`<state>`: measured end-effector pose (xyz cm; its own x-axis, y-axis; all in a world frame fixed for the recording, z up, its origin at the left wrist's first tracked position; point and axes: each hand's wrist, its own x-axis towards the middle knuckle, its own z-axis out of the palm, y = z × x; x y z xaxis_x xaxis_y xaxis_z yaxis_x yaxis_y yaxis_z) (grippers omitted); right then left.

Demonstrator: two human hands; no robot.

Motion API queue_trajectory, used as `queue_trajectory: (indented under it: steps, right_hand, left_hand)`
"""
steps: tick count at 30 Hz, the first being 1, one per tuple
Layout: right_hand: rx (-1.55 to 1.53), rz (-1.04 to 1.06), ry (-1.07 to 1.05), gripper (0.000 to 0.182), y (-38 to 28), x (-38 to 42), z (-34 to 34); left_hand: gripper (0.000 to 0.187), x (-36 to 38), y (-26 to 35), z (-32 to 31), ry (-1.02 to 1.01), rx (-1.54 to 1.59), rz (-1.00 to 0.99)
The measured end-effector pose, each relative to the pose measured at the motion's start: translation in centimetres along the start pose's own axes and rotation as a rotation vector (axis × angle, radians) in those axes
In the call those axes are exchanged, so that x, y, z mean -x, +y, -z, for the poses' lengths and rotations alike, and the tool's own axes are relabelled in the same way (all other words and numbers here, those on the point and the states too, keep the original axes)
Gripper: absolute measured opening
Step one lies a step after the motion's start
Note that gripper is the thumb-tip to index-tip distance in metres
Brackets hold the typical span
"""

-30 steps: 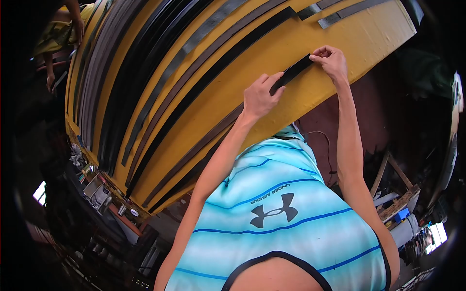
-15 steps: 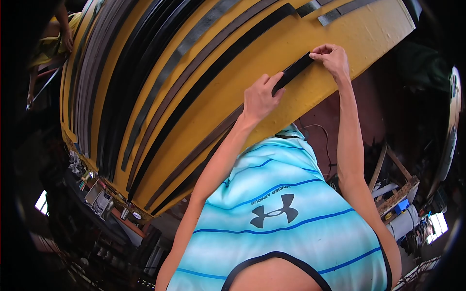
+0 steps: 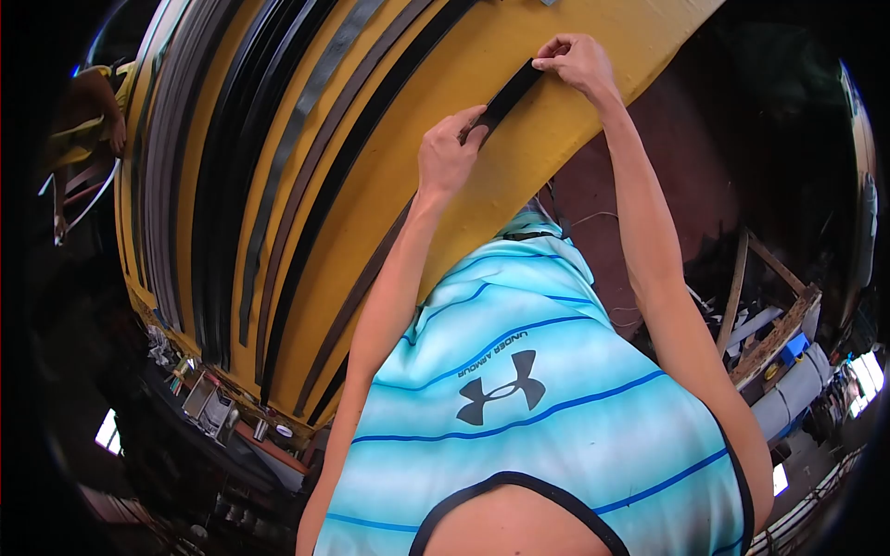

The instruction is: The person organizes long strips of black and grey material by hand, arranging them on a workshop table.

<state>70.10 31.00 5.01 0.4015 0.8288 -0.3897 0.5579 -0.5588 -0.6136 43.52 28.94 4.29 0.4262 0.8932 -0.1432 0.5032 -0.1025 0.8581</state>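
A black strip (image 3: 513, 96) slants across the yellow table near its right edge. My right hand (image 3: 577, 67) pinches the strip's upper end between thumb and fingertips. Lower down, my left hand (image 3: 449, 153) grips the same strip, thumb on one side and fingers on the other. Beyond my left hand a dark brown strip (image 3: 357, 287) runs down toward the near edge, partly hidden by my left forearm. A long black strip (image 3: 341, 170) lies just to the left of it.
Many long strips in grey, black and brown (image 3: 295, 130) lie side by side on the yellow table (image 3: 547, 139). At the far left is another person's arm (image 3: 109, 107). A wooden frame (image 3: 774, 329) and a shelf of small items (image 3: 209, 405) stand lower down.
The view has shifted, so the table's contents and both hands appear elsewhere in it. Both hands still hold the black strip. The other person's arm is a little lower in view.
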Motion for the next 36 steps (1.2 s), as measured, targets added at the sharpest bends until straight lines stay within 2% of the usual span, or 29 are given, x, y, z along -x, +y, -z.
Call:
queue_trajectory:
  steps: [5, 10, 14, 16, 18, 19, 21, 23, 25, 26, 28, 32, 34, 36]
  right_hand:
    - [-0.033, 0.013, -0.006, 0.02, 0.2, -0.1, -0.3]
    - [-0.035, 0.043, 0.052, 0.019, 0.7, 0.1, -1.0]
    - [-0.038, 0.219, 0.19, 0.018, 1.7, 0.9, -2.3]
    - [-0.042, 0.275, 0.257, 0.017, 2.1, 1.2, -3.3]
    - [-0.045, 0.4, 0.404, 0.013, 2.5, 1.7, -4.0]
    - [-0.044, 0.401, 0.403, 0.013, 2.6, 1.9, -4.3]
    - [0.038, 0.603, 0.476, 0.009, 3.0, 2.3, -4.7]
    - [0.06, 0.657, 0.488, 0.01, 3.3, 2.4, -5.2]
    - [0.08, 0.712, 0.5, 0.012, 3.4, 2.5, -5.5]
    - [0.114, 0.745, 0.507, 0.015, 3.5, 2.6, -5.6]
    - [0.15, 0.784, 0.508, 0.018, 3.5, 2.7, -5.4]
    - [0.174, 0.789, 0.486, 0.024, 3.6, 3.1, -5.1]
    - [0.183, 0.798, 0.494, 0.026, 3.7, 3.4, -5.1]
    - [0.19, 0.761, 0.495, 0.029, 3.9, 3.7, -5.1]
  left_hand:
    - [0.033, -0.6, -0.8, -0.3, 0.023, -0.05, -0.016]
    - [0.035, -1.0, -0.4, 0.1, -0.016, -0.069, 0.098]
    - [0.031, -1.1, 0.0, 0.3, -0.039, -0.021, 0.208]
    - [0.029, -1.0, -0.1, 0.3, -0.012, 0.127, 0.239]
    - [0.027, -0.9, 0.1, 0.3, -0.023, 0.106, 0.243]
    - [0.028, -0.9, 0.3, 0.4, -0.035, 0.087, 0.244]
    - [0.027, -0.8, 0.7, 0.7, -0.058, 0.082, 0.28]
    - [0.026, -0.9, 1.1, 0.9, -0.076, 0.079, 0.316]
    - [0.027, -0.7, 1.9, 1.3, -0.088, -0.109, 0.26]
    - [0.027, -0.6, 1.8, 1.2, -0.085, -0.108, 0.262]
    - [0.03, -0.4, 1.6, 0.9, -0.013, -0.208, 0.093]
    - [0.031, 0.1, 1.5, 0.8, 0.002, -0.147, 0.104]
    - [0.034, 0.5, 1.1, 0.7, 0.016, -0.119, -0.029]
    - [0.034, 0.9, 0.8, 0.7, 0.004, -0.124, 0.01]
